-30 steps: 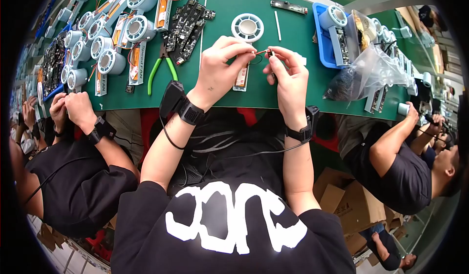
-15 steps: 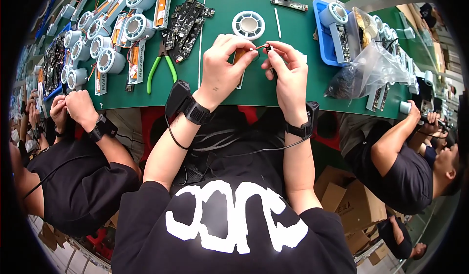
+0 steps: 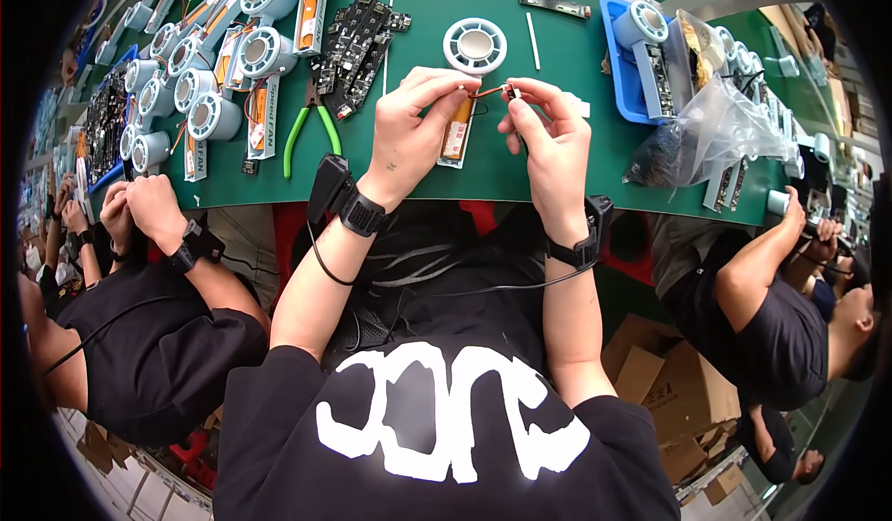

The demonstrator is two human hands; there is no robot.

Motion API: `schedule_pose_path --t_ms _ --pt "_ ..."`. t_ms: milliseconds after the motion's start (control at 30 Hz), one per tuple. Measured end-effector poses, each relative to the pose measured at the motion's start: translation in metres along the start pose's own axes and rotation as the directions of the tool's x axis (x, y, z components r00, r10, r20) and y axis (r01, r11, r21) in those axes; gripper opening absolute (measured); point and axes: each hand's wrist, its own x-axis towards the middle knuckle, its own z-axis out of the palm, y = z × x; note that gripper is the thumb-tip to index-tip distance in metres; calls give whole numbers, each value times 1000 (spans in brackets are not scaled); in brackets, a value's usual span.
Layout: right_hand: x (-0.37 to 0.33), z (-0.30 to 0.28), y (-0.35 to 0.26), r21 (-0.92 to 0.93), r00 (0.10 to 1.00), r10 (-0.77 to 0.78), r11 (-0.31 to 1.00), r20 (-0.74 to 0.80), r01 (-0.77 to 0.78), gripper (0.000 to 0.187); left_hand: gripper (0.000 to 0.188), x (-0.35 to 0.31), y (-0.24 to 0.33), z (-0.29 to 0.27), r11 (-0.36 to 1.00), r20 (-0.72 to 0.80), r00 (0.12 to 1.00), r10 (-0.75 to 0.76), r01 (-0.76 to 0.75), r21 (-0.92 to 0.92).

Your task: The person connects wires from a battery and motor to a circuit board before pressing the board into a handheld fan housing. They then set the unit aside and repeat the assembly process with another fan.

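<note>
My left hand [image 3: 409, 135] is closed in a pinch on a thin wire with a small white plug [image 3: 462, 86] at the fingertips. My right hand [image 3: 551, 145] pinches a narrow black circuit board [image 3: 512, 93], most of it hidden by the fingers. A short red and dark wire [image 3: 486, 92] spans the gap between both hands. Below them on the table lies a light-blue fan handle with an orange battery [image 3: 456, 138], partly covered by my left hand. Its round fan head [image 3: 475, 47] rests just beyond my fingertips, grille up.
Green-handled pliers [image 3: 313, 129] and a pile of black circuit boards [image 3: 358, 52] lie left. Several light-blue fans [image 3: 212, 115] crowd the far left. A white stick [image 3: 533, 41], a blue tray [image 3: 613, 75] and a clear plastic bag [image 3: 711, 135] are right. People sit on both sides.
My left hand has shifted slightly left, away from the right hand. More of the wire between them and of the orange battery below now shows.
</note>
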Motion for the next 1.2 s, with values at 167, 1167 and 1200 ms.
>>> schedule_pose_path --t_ms 167,1167,1200 --pt "0 -3 -2 -14 1000 24 1000 11 -24 23 19 -1 -1 0 946 36 979 -203 205 -250" --pt "1 -2 24 66 1000 14 998 26 -15 25 15 -6 0 19 993 -88 995 47 -38 110" --pt "0 -3 25 65 1000 15 998 28 -17 25 15 -7 0 19 998 -107 994 -19 26 60"
